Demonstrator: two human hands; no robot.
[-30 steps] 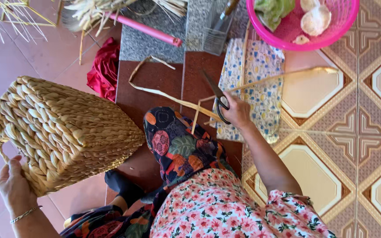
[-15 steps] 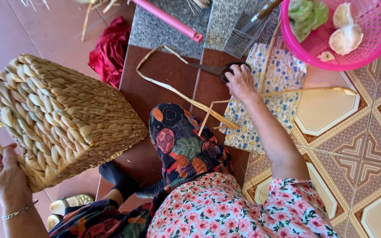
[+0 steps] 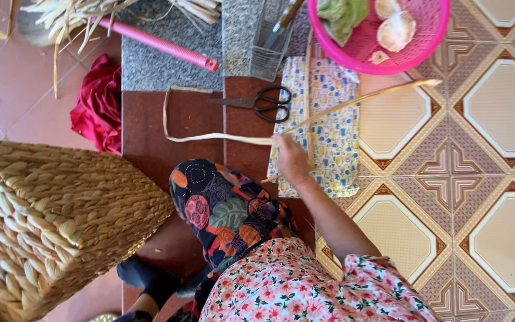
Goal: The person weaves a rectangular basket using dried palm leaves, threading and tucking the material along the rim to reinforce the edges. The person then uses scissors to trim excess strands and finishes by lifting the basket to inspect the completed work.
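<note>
Nearest the camera, the person's floral sleeve and patterned knee filled the lower middle of the view, and the woven basket (image 3: 49, 226) bulked at the lower left, tilted on its side. The left hand lay out of view beyond the frame's lower left corner, so whether its fingers gripped the basket could not be told.

The right hand (image 3: 292, 160) reached forward over the dark red floor step, its fingers curled and pinched shut on a pale fibre strip (image 3: 222, 138). From the pinch, one end of the strip ran leftward, flat along the floor, then looped back up and over near the grey stone slab (image 3: 168, 65). The other end ran rightward and away, rising at a slant towards the tiled floor (image 3: 508, 107). So the strip's long axis lay roughly left to right across the hand, and the right hand was the only one on it. The strip looked thin, dry, straw-coloured and supple enough to bend in a loop without breaking.

Just beyond the fingers lay black-handled scissors (image 3: 257, 102), closed, blades pointing left, apart from the hand and not touched. A patterned cloth (image 3: 329, 119) lay under the hand's far side. Farther off sat a wire rack (image 3: 266, 50), a pink tube (image 3: 162, 45), a red cloth (image 3: 99, 104), a bundle of dried stalks (image 3: 73, 15), and a pink plastic basket (image 3: 424, 48) holding pale and green items.
</note>
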